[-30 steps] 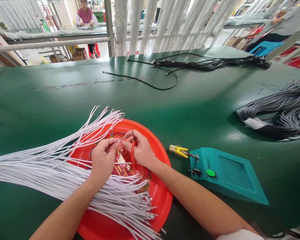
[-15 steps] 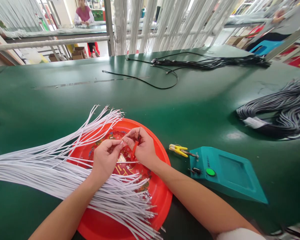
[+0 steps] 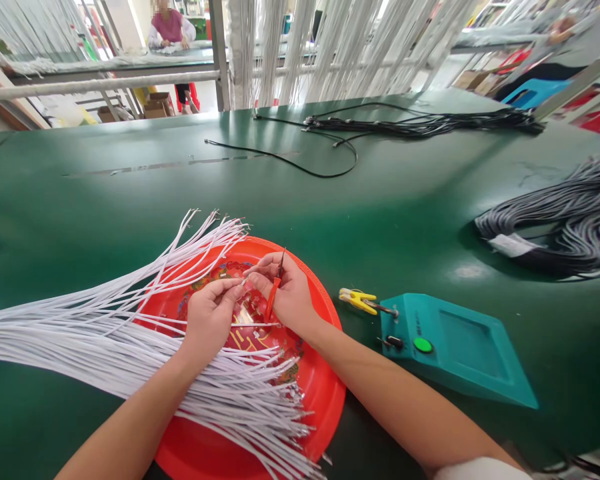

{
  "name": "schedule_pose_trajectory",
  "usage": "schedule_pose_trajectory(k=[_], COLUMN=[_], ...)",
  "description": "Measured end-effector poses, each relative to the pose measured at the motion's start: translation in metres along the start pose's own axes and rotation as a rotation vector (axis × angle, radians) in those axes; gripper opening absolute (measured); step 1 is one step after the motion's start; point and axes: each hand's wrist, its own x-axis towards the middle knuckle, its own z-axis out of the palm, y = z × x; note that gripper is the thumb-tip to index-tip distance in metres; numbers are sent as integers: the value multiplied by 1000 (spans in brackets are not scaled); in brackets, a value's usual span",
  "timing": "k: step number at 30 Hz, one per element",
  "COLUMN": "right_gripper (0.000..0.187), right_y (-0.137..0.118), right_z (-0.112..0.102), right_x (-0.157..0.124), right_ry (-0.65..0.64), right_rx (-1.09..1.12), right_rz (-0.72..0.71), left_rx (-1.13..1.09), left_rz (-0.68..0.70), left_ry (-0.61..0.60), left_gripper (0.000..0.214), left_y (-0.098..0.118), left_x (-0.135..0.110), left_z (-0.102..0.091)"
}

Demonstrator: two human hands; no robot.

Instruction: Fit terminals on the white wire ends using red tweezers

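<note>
A red round tray (image 3: 325, 393) lies on the green table in front of me. A fan of several thin white wires (image 3: 80, 333) crosses it from the left. My left hand (image 3: 210, 317) is closed over the tray and pinches the end of one white wire. My right hand (image 3: 287, 293) is closed on small red-handled snips (image 3: 273, 297), whose dark tips point up. Thumb and forefinger of that hand meet the same wire end next to my left fingertips.
A teal box (image 3: 455, 350) with a green button sits right of the tray, a yellow clip (image 3: 357, 301) at its near corner. Grey cable coils (image 3: 565, 220) lie far right, black cables (image 3: 420, 125) at the back. White wires hang behind; a person sits at a far bench.
My right hand has turned a little, so the red snips now tilt up and to the right. Both hands have shifted slightly upward over the tray.
</note>
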Motion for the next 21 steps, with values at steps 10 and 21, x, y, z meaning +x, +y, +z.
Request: schedule_pose_trajectory(k=[10, 21], right_gripper=[10, 12], right_y=[-1, 0], right_z=[-5, -5], right_x=[0, -3], right_ry=[-225, -359], right_rx=[-407, -616], right_rz=[66, 34], left_rx=[-15, -26], left_rz=[47, 91], left_ry=[83, 25], left_gripper=[23, 18], left_y=[5, 3], left_x=[0, -1], left_z=[0, 2])
